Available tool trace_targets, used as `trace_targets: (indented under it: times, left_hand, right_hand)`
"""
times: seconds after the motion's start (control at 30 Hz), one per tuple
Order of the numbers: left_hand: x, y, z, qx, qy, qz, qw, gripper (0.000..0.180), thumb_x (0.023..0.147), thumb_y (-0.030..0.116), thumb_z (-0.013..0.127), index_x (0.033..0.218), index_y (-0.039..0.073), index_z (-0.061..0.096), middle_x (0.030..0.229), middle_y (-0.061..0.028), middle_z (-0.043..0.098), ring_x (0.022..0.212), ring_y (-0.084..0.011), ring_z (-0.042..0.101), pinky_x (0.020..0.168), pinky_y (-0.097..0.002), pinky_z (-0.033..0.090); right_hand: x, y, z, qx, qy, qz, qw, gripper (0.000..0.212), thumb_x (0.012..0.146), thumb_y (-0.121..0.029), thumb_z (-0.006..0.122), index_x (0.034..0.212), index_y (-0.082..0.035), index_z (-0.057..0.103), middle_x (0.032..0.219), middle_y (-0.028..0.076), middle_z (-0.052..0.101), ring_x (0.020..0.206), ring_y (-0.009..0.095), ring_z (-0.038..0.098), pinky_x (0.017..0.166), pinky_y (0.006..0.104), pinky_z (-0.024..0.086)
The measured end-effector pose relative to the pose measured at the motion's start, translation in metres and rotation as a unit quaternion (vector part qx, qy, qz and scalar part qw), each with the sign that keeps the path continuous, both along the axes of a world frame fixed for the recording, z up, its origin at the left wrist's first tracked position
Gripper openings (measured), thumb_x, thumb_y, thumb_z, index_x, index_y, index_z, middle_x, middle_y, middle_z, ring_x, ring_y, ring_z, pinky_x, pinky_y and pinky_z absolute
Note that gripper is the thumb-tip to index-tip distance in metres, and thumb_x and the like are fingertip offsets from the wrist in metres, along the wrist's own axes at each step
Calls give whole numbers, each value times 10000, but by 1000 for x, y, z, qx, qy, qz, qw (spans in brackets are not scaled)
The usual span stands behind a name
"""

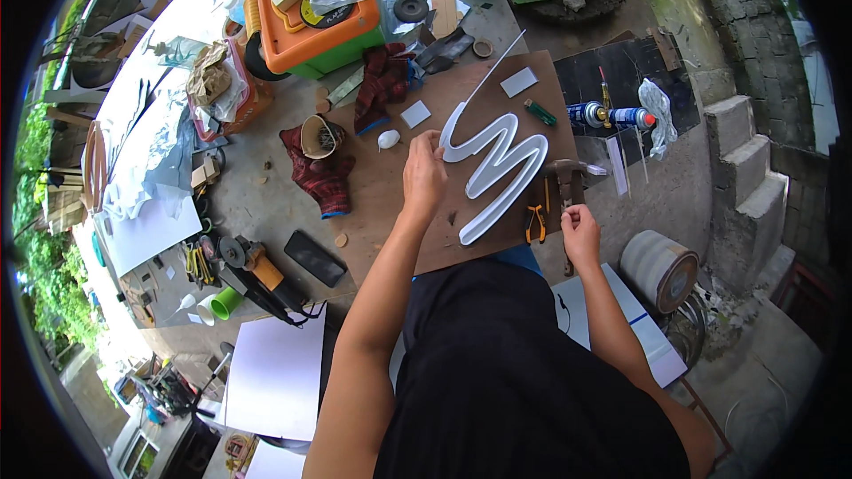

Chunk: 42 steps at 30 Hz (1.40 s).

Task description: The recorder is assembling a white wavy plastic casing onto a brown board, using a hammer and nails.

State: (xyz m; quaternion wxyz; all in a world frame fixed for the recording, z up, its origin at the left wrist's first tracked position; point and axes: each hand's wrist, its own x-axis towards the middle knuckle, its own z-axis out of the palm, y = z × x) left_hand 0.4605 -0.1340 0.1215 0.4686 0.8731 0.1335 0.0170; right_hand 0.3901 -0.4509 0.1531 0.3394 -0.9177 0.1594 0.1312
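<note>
A white zigzag-shaped piece with raised edges [508, 199] lies on a brown board [426, 244]. A thin white strip [493, 69] sticks out from its upper left end toward the far side. My left hand [426, 176] is closed at that left end, its fingertips pinching the piece's edge. At the board's right side, my right hand [581, 235] is closed in a pinch beside the handle of a hammer [565, 179]; what its fingertips hold is too small to make out. Orange-handled pliers [535, 223] lie just left of that hand.
Around the board are a green lighter [540, 113], white rectangles [519, 82], dark red gloves [311, 179], a cup [319, 137] and a phone [315, 258]. An angle grinder [257, 266] lies left. Farther off stand an orange-green toolbox [324, 44] and a torch canister [626, 117].
</note>
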Motion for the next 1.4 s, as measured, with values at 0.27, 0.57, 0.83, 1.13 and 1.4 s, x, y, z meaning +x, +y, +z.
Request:
trace_targets:
  times: [0.27,0.57,0.83,1.13,1.4]
  left_hand:
    - [56,0,-13,-105,-11,29,994,82,926,64,665,982,8,688,882,-136,618,698,-240,601,678,-360,486]
    - [101,11,-55,-16,-94,-61,994,102,864,68,721,964,49,722,873,-94,694,755,-255,602,698,-363,489]
    - [103,8,-63,20,-96,-129,987,75,844,112,714,913,118,741,912,-24,713,858,-272,583,813,-392,456]
    - [104,9,-63,38,-107,-135,984,78,833,107,739,909,122,751,908,-20,707,823,-269,572,768,-386,466]
    - [106,8,-62,37,-83,-132,987,58,843,120,733,899,123,751,906,-15,705,841,-269,576,772,-385,455]
  right_hand:
    - [-10,-11,-4,-28,18,-21,999,114,923,-91,657,1004,-11,644,820,101,692,718,215,667,686,355,532]
    - [2,-20,-5,-58,44,-42,996,146,926,-84,662,1050,-10,637,884,97,675,769,204,639,734,341,533]
    - [1,-20,-20,-44,93,-30,994,372,873,-93,725,1196,-8,563,1080,143,625,915,247,625,805,371,536]
    - [11,-14,-25,-92,110,-5,990,428,830,-78,748,1201,-7,547,1056,166,620,922,293,623,842,402,519]
    - [12,-10,-23,-93,119,-6,989,409,832,-84,744,1180,17,553,1049,177,621,923,310,627,844,413,517]
